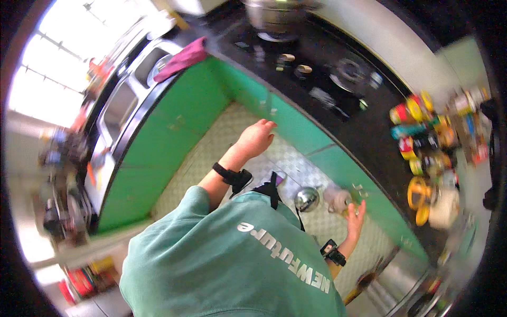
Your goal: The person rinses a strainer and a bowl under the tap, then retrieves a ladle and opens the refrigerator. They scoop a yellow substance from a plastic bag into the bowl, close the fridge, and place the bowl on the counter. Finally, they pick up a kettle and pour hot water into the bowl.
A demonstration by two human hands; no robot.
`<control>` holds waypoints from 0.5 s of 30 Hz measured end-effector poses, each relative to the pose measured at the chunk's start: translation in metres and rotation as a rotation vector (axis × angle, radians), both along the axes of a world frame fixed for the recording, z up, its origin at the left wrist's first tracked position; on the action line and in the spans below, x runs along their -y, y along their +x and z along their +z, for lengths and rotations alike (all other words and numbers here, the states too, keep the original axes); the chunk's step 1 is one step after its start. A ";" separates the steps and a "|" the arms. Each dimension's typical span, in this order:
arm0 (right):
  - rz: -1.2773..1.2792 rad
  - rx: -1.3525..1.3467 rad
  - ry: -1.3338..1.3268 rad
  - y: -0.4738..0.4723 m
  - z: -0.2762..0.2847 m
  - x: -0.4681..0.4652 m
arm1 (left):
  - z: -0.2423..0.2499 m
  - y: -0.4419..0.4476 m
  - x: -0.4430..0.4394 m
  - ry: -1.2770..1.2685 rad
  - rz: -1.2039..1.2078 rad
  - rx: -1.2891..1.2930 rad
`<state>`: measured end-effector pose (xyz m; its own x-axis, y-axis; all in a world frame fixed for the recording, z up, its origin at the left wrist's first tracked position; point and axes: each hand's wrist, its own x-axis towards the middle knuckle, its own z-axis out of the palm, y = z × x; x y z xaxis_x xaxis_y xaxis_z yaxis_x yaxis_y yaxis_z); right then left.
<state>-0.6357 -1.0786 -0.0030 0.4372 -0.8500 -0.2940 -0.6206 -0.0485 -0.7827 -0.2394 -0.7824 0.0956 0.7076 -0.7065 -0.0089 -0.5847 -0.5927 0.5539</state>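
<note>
Below the counter's front, my left hand (255, 138) hangs in the air with its fingers loosely bent and nothing visible in it. A black strap circles that wrist. My right hand (355, 222) is raised with fingers spread, close to a pale, blurred container (337, 199). Whether the two touch, I cannot tell. Beside that container is a round shiny metal vessel (306, 199), seen low against the tiled floor (285, 158). Another strap with a small device is on the right wrist. Motion blur softens much of the view.
The black countertop (380, 134) carries a gas hob (350, 73), a steel pot (273, 20) and several jars and bottles (420, 138). Green cabinets (186, 115) stand below. A pink cloth (182, 61) drapes over the edge by a double sink (121, 107).
</note>
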 end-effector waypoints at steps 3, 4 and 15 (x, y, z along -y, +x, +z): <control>0.215 0.088 0.074 0.037 -0.003 0.011 | 0.018 -0.051 -0.094 0.064 0.229 0.027; 0.285 0.088 0.141 0.048 -0.006 0.018 | 0.028 -0.076 -0.123 0.073 0.305 0.060; 0.509 0.460 0.439 0.148 0.010 -0.045 | 0.102 -0.292 -0.298 0.127 1.142 0.273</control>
